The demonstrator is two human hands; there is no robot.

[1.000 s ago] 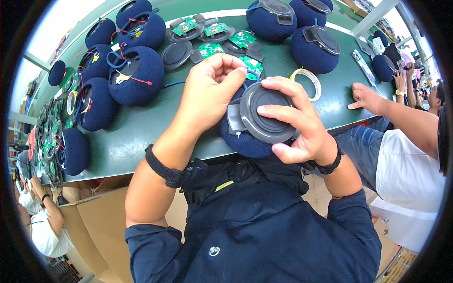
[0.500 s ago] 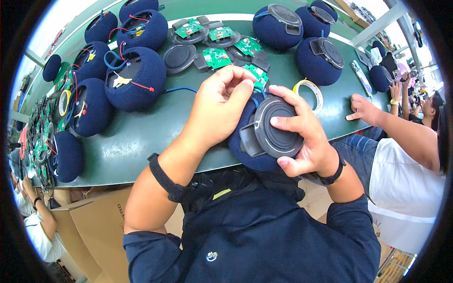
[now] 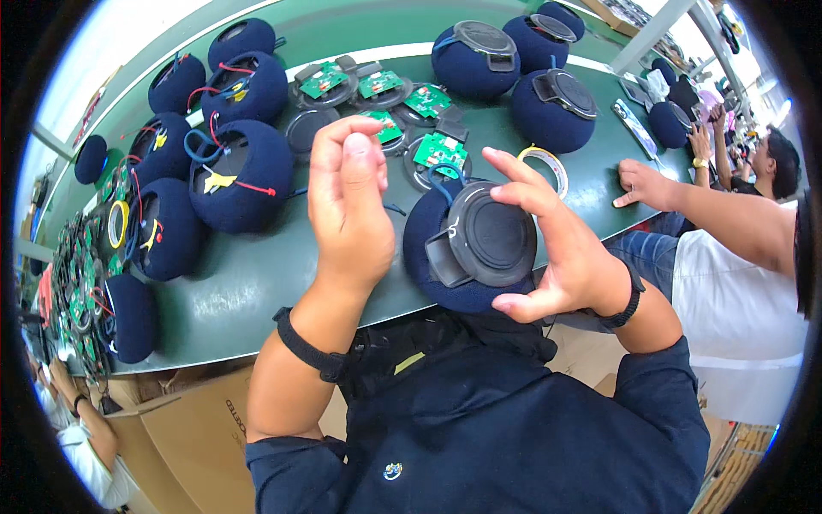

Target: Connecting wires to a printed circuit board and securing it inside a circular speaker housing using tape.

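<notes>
A round speaker body in navy knit fabric (image 3: 419, 261) sits at the table edge in front of me. A black disc-shaped base (image 3: 495, 236) with a small tab lies on its upper side, and a blue cord loop (image 3: 445, 184) sticks out beside it. My right hand (image 3: 569, 248) is at the speaker's right side, fingers spread; a fingertip is at the disc's rim and the thumb is by the fabric's lower edge. Raised left of the speaker, my left hand (image 3: 353, 206) has its fingers loosely bent and shows nothing held. Its fingertips are partly hidden.
Several fabric speaker bodies with exposed wires (image 3: 240, 180) stand left; capped ones (image 3: 555, 111) stand back right. Black discs with green circuit boards (image 3: 441, 154) lie ahead. A yellow tape roll (image 3: 548, 167) is behind my right hand. Another person's hand (image 3: 646, 184) rests right.
My left hand has drawn back left from the cord and disc. My right fingers have lifted off the disc's face and spread to its rim. The view has shifted slightly.
</notes>
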